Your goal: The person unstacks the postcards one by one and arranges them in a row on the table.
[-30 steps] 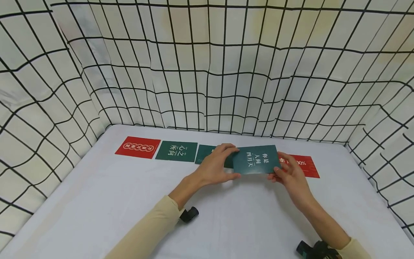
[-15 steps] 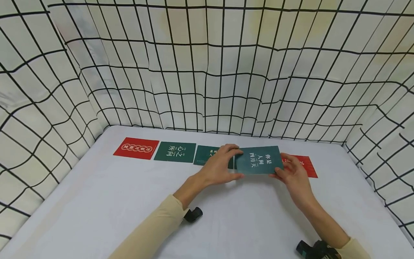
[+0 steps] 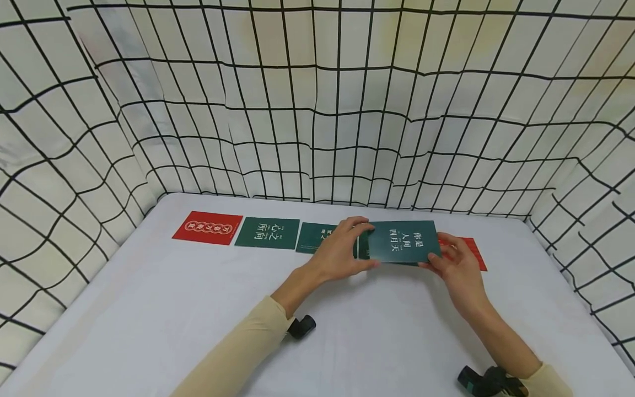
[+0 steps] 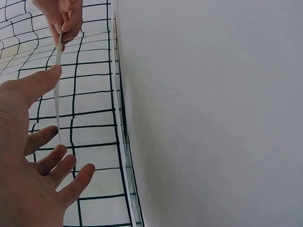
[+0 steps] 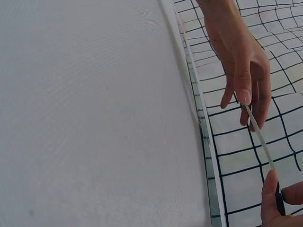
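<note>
A dark green card (image 3: pixel 399 241) with white Chinese characters is held between both hands, its face toward the head camera. My right hand (image 3: pixel 458 270) pinches its right end, thumb in front. At the left end, my left hand (image 3: pixel 339 251) grips it by opposite edges, fingertips at the top corner and thumb at the bottom. Both wrist views show the card edge-on as a thin strip (image 4: pixel 57 101). Dark green also shows under the held card at its left and lower edges; whether this is a separate card, I cannot tell. The left hand partly covers another green card (image 3: pixel 312 234).
The row on the white table (image 3: pixel 198 309) includes a red card (image 3: pixel 208 227) at far left, a green card (image 3: pixel 268 232) beside it, and a red card (image 3: pixel 473 251) at right, partly hidden by the right hand. Black netting (image 3: pixel 317 110) over white cloth surrounds the back and sides.
Both hands have shifted slightly right with the held card. More dark green now shows beneath its left and lower edges. The cards at the left of the row stay put.
</note>
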`<state>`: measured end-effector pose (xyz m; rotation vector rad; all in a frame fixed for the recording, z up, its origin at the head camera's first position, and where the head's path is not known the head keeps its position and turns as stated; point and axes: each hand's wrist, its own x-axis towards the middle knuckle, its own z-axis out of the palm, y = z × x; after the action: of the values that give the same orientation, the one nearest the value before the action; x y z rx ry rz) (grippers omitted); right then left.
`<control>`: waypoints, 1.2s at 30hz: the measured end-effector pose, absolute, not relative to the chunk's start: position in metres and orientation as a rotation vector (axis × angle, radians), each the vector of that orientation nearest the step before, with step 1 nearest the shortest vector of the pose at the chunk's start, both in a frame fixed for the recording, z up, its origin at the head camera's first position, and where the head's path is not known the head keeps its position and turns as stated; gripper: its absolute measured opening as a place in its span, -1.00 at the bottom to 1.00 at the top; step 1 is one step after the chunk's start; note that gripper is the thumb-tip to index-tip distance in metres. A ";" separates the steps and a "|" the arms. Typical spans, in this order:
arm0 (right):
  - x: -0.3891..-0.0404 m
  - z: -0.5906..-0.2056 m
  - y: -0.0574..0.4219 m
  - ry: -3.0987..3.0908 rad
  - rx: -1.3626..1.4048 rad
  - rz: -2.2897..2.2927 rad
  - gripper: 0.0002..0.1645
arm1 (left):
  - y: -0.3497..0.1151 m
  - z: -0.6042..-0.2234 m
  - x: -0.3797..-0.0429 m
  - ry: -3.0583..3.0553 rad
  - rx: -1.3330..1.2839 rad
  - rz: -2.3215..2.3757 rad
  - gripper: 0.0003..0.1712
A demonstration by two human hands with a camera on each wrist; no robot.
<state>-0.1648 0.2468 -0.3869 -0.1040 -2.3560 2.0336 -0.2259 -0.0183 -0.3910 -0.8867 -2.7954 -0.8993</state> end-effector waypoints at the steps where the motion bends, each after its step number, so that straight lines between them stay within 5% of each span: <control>1: -0.165 -0.387 0.248 -2.354 -0.104 2.032 -0.19 | -0.018 -0.391 -0.226 -2.794 -0.887 -0.898 -0.11; 36: -0.170 -0.392 0.273 -2.336 -0.191 2.002 -0.20 | 0.011 -0.395 -0.236 -2.863 -0.916 -0.931 -0.07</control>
<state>-0.1699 0.2733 -0.3921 -0.1909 -2.3363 2.0016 -0.2359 0.0106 -0.3953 -0.9156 -2.8632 -0.9309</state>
